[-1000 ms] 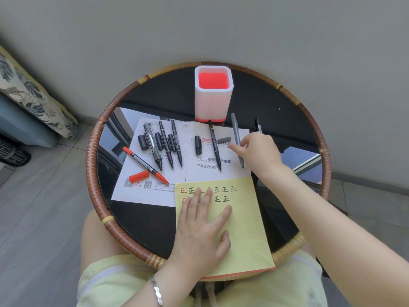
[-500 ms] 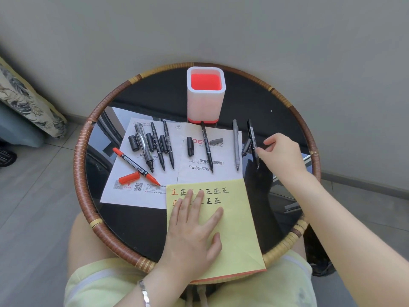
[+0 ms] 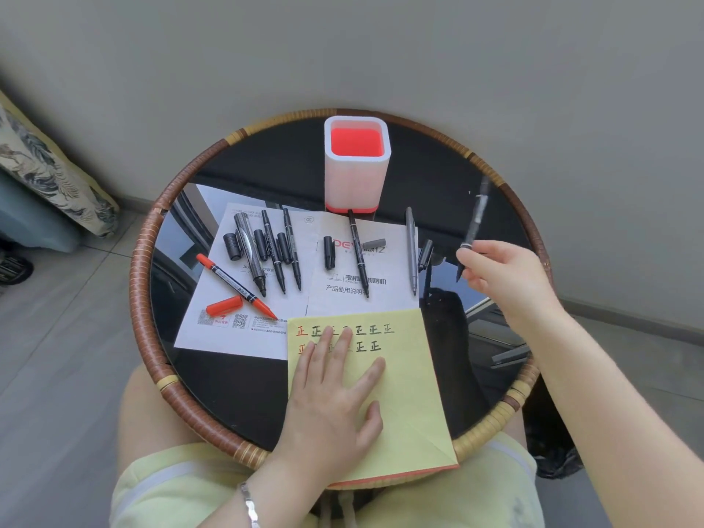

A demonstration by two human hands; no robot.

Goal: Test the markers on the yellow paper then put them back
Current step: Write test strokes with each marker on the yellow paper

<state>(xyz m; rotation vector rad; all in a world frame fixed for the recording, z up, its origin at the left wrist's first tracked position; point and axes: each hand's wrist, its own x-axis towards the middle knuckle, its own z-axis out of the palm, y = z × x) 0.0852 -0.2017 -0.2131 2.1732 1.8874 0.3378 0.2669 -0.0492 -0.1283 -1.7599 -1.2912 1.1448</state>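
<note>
A yellow paper (image 3: 404,394) with rows of written characters lies at the table's front edge. My left hand (image 3: 335,398) presses flat on it, fingers spread. My right hand (image 3: 503,276) holds a black marker (image 3: 474,222) lifted above the table's right side, tip pointing down. Several uncapped black markers (image 3: 266,253), an orange marker (image 3: 236,285), a grey pen (image 3: 410,249) and loose caps (image 3: 328,251) lie on white sheets (image 3: 213,318). A white pen holder (image 3: 357,173) with a red inside stands at the back.
The round black glass table (image 3: 236,394) has a woven rattan rim (image 3: 179,402). A loose black cap (image 3: 425,254) lies right of the grey pen. A patterned cushion (image 3: 45,173) is at the far left, a grey wall behind.
My right hand picked up the black marker from the table's right side and lifted it. My left hand stayed flat on the yellow paper.
</note>
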